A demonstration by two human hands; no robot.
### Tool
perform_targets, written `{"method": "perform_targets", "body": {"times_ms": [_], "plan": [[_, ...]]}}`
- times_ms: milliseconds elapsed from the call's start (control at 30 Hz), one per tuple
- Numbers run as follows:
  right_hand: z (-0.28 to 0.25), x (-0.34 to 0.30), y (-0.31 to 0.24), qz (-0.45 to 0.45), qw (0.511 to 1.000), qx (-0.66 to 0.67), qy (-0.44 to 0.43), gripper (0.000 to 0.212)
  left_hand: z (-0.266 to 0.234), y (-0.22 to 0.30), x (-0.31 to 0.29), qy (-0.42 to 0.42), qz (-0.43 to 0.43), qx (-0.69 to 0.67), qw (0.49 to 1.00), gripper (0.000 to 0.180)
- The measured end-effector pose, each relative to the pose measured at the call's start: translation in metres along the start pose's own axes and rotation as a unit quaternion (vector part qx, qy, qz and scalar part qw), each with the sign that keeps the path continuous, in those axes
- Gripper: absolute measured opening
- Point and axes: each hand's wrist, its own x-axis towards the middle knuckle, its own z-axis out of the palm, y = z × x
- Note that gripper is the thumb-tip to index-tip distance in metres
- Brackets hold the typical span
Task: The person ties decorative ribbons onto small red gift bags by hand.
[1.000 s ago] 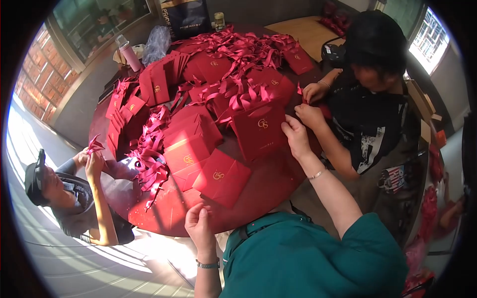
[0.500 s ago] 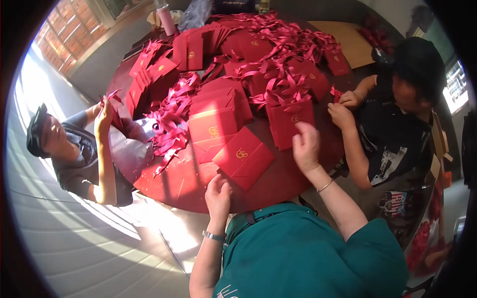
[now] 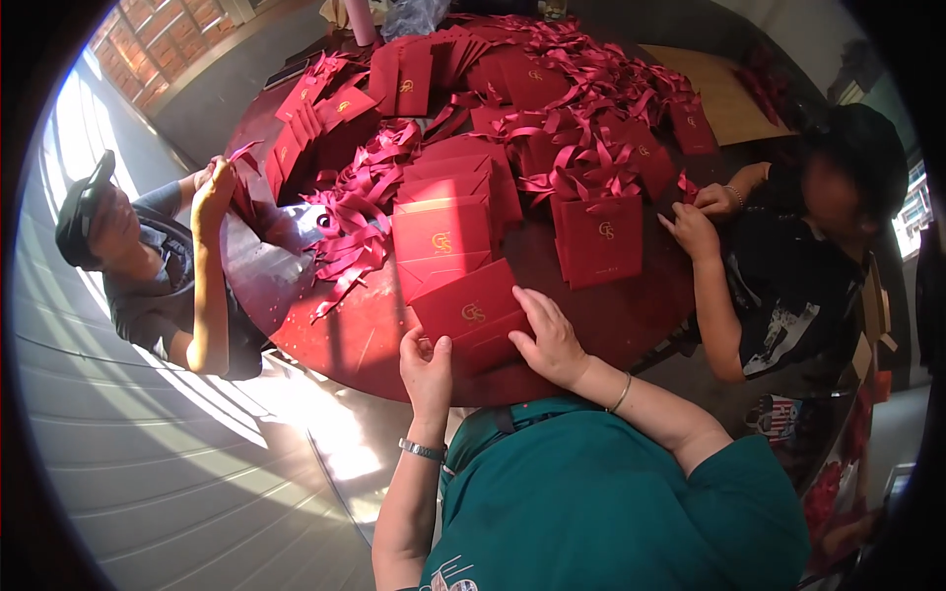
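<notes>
In front of me lies a flat, folded red paper bag [image 3: 463, 313] with a gold emblem, slightly tilted against the stack behind it. My left hand [image 3: 427, 372] is curled at its lower left corner, thumb and fingers pinched around the edge. Across from it, my right hand [image 3: 550, 338] rests at the bag's right edge, fingers stretched out and thumb apart. Just beyond is a row of overlapping red paper bags [image 3: 443, 231]. To the right stand finished-looking bags [image 3: 603, 241] with red ribbons [image 3: 581, 167] piled on their tops.
The round dark red table [image 3: 325, 350] carries many more bags and a ribbon heap [image 3: 350, 236] at left. A person [image 3: 148, 266] at left and another person [image 3: 788, 246] at right handle red pieces. A pink bottle [image 3: 360, 20] and clear plastic [image 3: 414, 18] are at the back.
My right hand has come down and left, from beside the ribboned bags to the folded bag's edge. The folded bag has turned so its lower edge faces me more. The view has shifted slightly.
</notes>
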Motion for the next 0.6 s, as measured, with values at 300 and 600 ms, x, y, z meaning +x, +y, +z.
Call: {"method": "perform_targets", "body": {"times_ms": [300,600], "plan": [[-0.013,0.043,-0.019,-0.134,0.982,-0.13,0.03,0.057,-0.016,0.002,-0.019,-0.003,0.03,-0.138,0.99,0.029],[0.002,0.043,-0.021,-0.227,0.973,-0.018,-0.025,0.042,-0.017,-0.009,-0.033,0.096,0.062,0.058,0.992,0.041]]}}
